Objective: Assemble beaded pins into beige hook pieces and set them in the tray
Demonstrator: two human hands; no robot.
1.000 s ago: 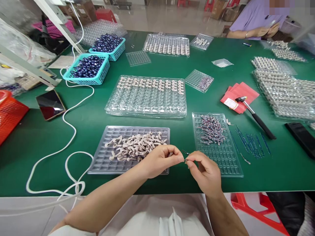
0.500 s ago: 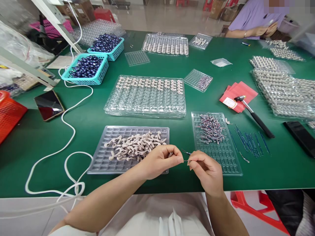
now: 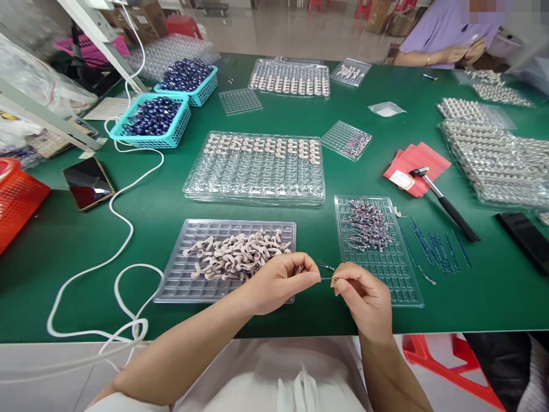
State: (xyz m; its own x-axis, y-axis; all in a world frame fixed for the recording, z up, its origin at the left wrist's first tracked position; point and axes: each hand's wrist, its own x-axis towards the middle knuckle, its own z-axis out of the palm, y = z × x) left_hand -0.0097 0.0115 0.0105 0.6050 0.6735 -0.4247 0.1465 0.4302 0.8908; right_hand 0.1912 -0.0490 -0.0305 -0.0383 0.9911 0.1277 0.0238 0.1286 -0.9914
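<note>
My left hand (image 3: 283, 284) is closed in a pinch in front of a grey tray (image 3: 174, 286) heaped with white earphone shells (image 3: 235, 254). My right hand (image 3: 364, 300) pinches too, at the near left corner of a clear tray (image 3: 405, 286). A thin wire (image 3: 327, 278) runs between the two sets of fingertips. Just above it shows a second thin piece with a bluish part (image 3: 326, 266); what it joins onto is hidden by the fingers. On the clear tray lies a pile of small wired parts (image 3: 369, 224).
Beyond the hands lies a stack of clear trays (image 3: 255, 177) with white pieces. Rightwards are a hammer (image 3: 448, 209), red packets (image 3: 433, 163), blue strands (image 3: 435, 252) and a black phone (image 3: 523, 240). A white cable (image 3: 122, 214) loops at left. Another person (image 3: 437, 34) sits across the table.
My right hand has shifted slightly right, so a little more wire shows between the fingertips. My left hand has hardly moved; the whole view has slid slightly.
</note>
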